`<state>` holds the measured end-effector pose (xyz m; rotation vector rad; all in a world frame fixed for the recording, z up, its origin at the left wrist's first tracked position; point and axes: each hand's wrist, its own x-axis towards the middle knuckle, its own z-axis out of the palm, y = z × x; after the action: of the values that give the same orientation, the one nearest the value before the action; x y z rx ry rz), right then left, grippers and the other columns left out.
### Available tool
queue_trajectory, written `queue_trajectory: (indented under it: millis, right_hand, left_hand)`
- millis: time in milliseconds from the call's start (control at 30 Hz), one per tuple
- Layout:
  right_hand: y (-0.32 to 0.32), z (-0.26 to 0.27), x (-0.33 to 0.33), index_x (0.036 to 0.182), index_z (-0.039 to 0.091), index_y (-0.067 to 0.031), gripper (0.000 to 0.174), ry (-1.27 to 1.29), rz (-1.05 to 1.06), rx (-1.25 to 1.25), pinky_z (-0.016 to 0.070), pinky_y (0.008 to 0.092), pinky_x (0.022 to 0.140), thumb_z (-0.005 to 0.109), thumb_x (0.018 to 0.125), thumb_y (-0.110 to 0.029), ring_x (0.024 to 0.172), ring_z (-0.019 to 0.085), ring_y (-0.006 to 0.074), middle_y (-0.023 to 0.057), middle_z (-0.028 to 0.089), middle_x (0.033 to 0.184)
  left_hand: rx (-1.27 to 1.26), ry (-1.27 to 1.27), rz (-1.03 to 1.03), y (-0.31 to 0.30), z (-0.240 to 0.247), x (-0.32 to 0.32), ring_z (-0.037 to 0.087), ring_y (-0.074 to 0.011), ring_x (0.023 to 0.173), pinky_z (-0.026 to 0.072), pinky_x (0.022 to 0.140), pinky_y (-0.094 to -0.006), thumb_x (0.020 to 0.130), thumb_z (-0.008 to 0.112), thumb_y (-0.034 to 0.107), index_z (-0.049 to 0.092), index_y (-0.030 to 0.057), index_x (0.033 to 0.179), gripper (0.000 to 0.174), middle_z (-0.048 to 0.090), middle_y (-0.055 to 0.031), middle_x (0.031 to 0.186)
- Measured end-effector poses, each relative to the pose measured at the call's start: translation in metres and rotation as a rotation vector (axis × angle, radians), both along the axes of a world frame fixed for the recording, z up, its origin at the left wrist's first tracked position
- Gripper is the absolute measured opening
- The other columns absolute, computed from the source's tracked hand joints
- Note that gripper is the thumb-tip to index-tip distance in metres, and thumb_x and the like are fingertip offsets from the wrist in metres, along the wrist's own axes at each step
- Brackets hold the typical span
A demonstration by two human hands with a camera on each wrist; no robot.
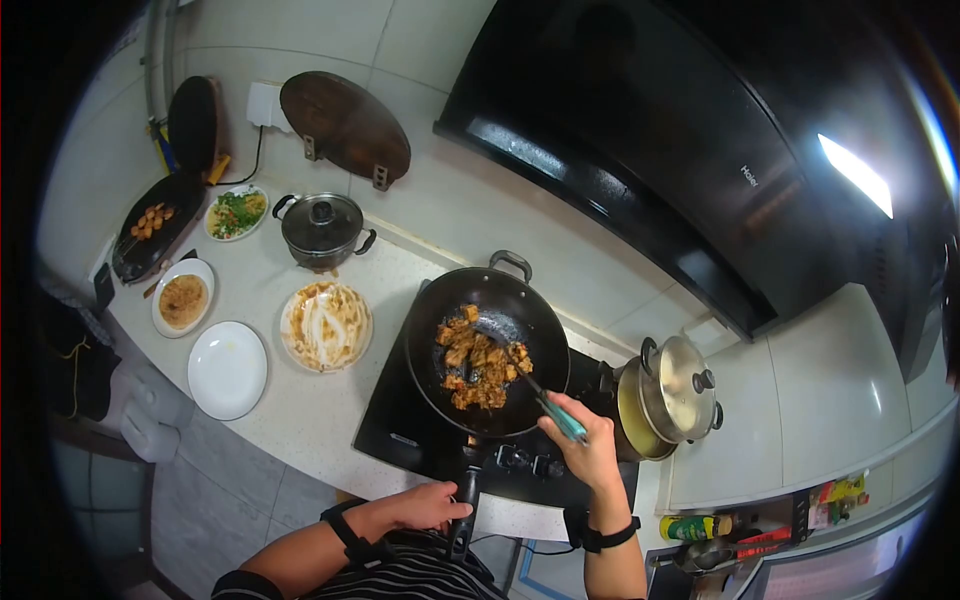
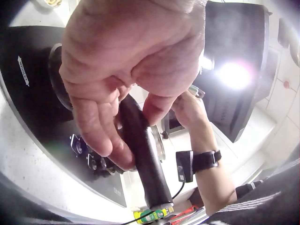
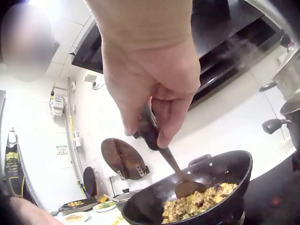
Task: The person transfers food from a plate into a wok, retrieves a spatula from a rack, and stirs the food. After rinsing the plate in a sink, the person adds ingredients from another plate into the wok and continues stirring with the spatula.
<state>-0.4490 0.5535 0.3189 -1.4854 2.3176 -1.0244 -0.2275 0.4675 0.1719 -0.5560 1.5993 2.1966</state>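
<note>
Wok (image 1: 512, 300): on the black stove (image 1: 395, 425), loop ear on its far side, long handle (image 2: 147, 168) on its near side, pointing straight back toward the person
Food (image 1: 482, 365): browned chunks heaped in the near-right half of the wok's bowl, far wall bare
Left hand (image 2: 117, 75): at the wok's near side, the nearer of the two to the handle; fingers (image 2: 93, 126) curled under and thumb over, clamped on the handle close to the wok's rim, free end of the handle jutting out behind the palm
Right hand (image 3: 150, 84): off the wok's near-right rim and raised above it; fingers (image 3: 176, 117) closed tight round the grip of the spatula
Spatula (image 1: 535, 390): long axis slanting from the right hand down and leftward over the wok's near-right rim, blade end sunk in the food near the wok's middle
Key relation: handle axis and spatula axis spreading apart at the wok's near edge, one hand on each; food ahead and to the left of the right fingers, down the line of the shaft
Around the wok: smeared plate (image 1: 325, 325) to its left on the desk (image 1: 300, 410), steel pot (image 1: 680, 390) with tilted lid close on its right
</note>
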Motion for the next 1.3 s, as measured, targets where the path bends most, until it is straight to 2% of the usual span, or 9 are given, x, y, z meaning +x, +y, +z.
queue_trajectory:
  millis: [167,333,400,467,600,800,900,1067,1300]
  right_hand:
    - [0.041,0.043,-0.006,0.11,0.069,-0.0004,0.034,-0.052,0.09,0.032,0.0541,0.0278,0.075,0.079,0.079,-0.007,0.083,0.071,0.0169,0.012,0.073,0.101]
    - [0.09,0.096,-0.012,0.107,0.069,0.0009,0.034,0.053,0.134,0.097,0.0549,0.0297,0.077,0.081,0.076,-0.005,0.088,0.072,0.0215,0.0139,0.073,0.103]
    - [0.091,0.097,-0.005,0.107,0.069,0.0011,0.035,0.036,0.223,0.16,0.0552,0.0309,0.078,0.082,0.075,-0.005,0.09,0.072,0.0246,0.0144,0.072,0.103]
    - [0.084,0.088,0.005,0.106,0.068,0.0007,0.034,0.067,0.305,0.179,0.0555,0.0325,0.079,0.081,0.076,-0.007,0.09,0.071,0.0287,0.0141,0.072,0.103]
    - [0.054,0.042,0.013,0.107,0.068,-0.0001,0.034,0.055,0.186,0.086,0.0552,0.0317,0.079,0.081,0.077,-0.008,0.089,0.071,0.0286,0.014,0.072,0.102]
    - [0.049,0.035,0.006,0.108,0.07,-0.0008,0.035,0.132,0.025,-0.086,0.055,0.0304,0.077,0.081,0.076,-0.008,0.086,0.072,0.0225,0.0147,0.073,0.101]
    - [0.044,0.032,-0.002,0.11,0.069,-0.0009,0.035,0.047,-0.128,-0.12,0.0536,0.0286,0.078,0.08,0.079,-0.01,0.087,0.071,0.0196,0.0148,0.073,0.101]
    - [0.033,-0.013,-0.008,0.114,0.067,-0.0018,0.037,0.013,-0.109,-0.073,0.0527,0.0289,0.081,0.08,0.081,-0.012,0.091,0.071,0.0201,0.0153,0.072,0.104]
    - [0.087,0.066,-0.02,0.106,0.069,0.0002,0.032,0.065,0.043,0.032,0.0539,0.0306,0.083,0.08,0.076,-0.005,0.094,0.071,0.0239,0.0144,0.073,0.099]
  left_hand:
    - [0.013,0.037,0.007,0.002,-0.011,-0.001,0.064,-0.0118,0.075,0.0534,0.066,-0.0262,0.098,0.058,0.026,0.056,-0.0005,0.109,0.029,0.065,-0.0071,0.09]
    - [0.03,0.066,0.024,0.004,-0.017,0.001,0.064,-0.0132,0.074,0.0531,0.065,-0.027,0.097,0.058,0.028,0.056,-0.0016,0.109,0.032,0.065,-0.0084,0.088]
    - [0.027,0.096,0.033,0.004,-0.019,0.0,0.067,-0.0166,0.071,0.0528,0.062,-0.0293,0.095,0.06,0.031,0.055,-0.0056,0.107,0.039,0.066,-0.0123,0.088]
    - [0.027,0.07,0.006,0.001,-0.01,0.001,0.064,-0.0128,0.073,0.0524,0.065,-0.027,0.097,0.059,0.029,0.055,-0.0012,0.107,0.032,0.065,-0.0074,0.086]
    - [-0.027,0.056,-0.03,0.0,-0.013,0.0,0.062,-0.0107,0.073,0.0514,0.065,-0.0261,0.098,0.059,0.029,0.056,0.0006,0.106,0.03,0.064,-0.0051,0.085]
    - [-0.083,0.056,-0.022,-0.006,0.001,0.0,0.066,-0.0163,0.069,0.0521,0.06,-0.0297,0.094,0.061,0.033,0.053,-0.0077,0.105,0.043,0.065,-0.0133,0.085]
    - [-0.059,0.016,-0.017,-0.006,0.003,0.002,0.063,-0.012,0.072,0.0505,0.062,-0.0263,0.096,0.06,0.031,0.055,-0.0004,0.103,0.032,0.065,-0.0076,0.082]
    - [-0.054,0.046,-0.007,-0.004,-0.015,0.0,0.065,-0.0152,0.069,0.0516,0.061,-0.0284,0.095,0.061,0.031,0.055,-0.0042,0.105,0.037,0.066,-0.0107,0.085]
    - [-0.017,0.009,0.012,-0.013,-0.001,0.011,0.065,-0.0138,0.076,0.0542,0.067,-0.0285,0.097,0.059,0.024,0.056,-0.0017,0.11,0.029,0.067,-0.0082,0.089]
